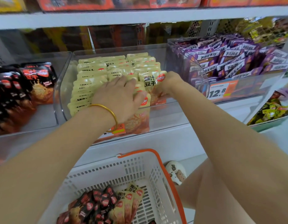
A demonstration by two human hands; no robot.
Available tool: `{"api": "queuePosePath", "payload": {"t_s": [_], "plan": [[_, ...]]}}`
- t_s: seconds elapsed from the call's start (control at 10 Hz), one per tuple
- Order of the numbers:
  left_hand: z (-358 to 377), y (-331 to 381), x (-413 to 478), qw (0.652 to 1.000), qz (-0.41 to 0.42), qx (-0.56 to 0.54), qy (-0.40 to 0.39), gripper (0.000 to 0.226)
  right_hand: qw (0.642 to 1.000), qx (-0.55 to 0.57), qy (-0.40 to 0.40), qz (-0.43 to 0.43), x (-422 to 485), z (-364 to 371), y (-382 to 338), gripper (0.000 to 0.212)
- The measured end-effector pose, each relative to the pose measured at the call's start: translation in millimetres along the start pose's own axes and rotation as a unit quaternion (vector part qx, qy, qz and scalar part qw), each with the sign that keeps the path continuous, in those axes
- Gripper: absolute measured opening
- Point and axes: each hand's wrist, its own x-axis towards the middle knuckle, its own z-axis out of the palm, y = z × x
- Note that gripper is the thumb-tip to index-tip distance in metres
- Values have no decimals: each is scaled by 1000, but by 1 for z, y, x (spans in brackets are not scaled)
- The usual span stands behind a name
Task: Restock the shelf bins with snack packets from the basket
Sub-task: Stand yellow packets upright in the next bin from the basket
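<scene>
Your left hand [119, 97] lies flat, fingers straight and slightly spread, pressing on the rows of yellow packets [94, 73] standing on edge in the clear middle bin [63, 94]; it grips nothing. Gold bangle [107, 110] on that wrist. Your right hand [170, 83] is at the right end of the same rows, fingers curled round the edge of one raised packet [150, 81], printed face toward you; fingertips are hidden behind it. The two hands are near each other, with the raised packet between them. Left bin [47, 113] holds black packets [26, 88]; right bin [180, 50] holds purple packets [229, 62] and carries an orange price tag [221, 91] on its front wall. The basket [156, 175], white with an orange handle, sits near you below the shelf, holding dark packets [91, 204] at left and a few yellow basket packets [130, 198] touching them at right. A shoe [175, 172] shows just right of the basket.
</scene>
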Motion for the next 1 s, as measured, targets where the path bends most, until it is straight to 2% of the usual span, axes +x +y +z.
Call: {"api": "queuePosePath", "payload": {"t_s": [0.1,0.2,0.4,0.5,0.6,0.7,0.8,0.9,1.0], "plan": [[1,-1,1,1000,0,1,-1,64,1000,8,-4,-14,-3,10,-1,14],[1,0,1,1000,0,4,-3,64,999,-21,7,-24,6,12,2,27],[0,-1,1,1000,5,-6,1,63,998,-51,26,-38,0,3,1,35],[0,0,-1,1000,0,-18,16,64,995,-60,64,-50,-16,-5,-4,52],[-2,3,-16,989,36,-56,134,68,975,-96,148,-132,-57,-22,-11,52],[5,5,-56,947,115,-125,273,46,959,-52,141,-240,-117,-22,-2,28],[40,-1,-101,948,153,-139,243,32,971,-90,-76,-210,-143,17,19,15],[102,-25,-130,981,133,-117,82,30,930,-232,-273,-85,-117,93,57,12],[158,-53,-150,990,72,-104,-64,38,870,-359,-330,-73,-85,164,120,18]]}}
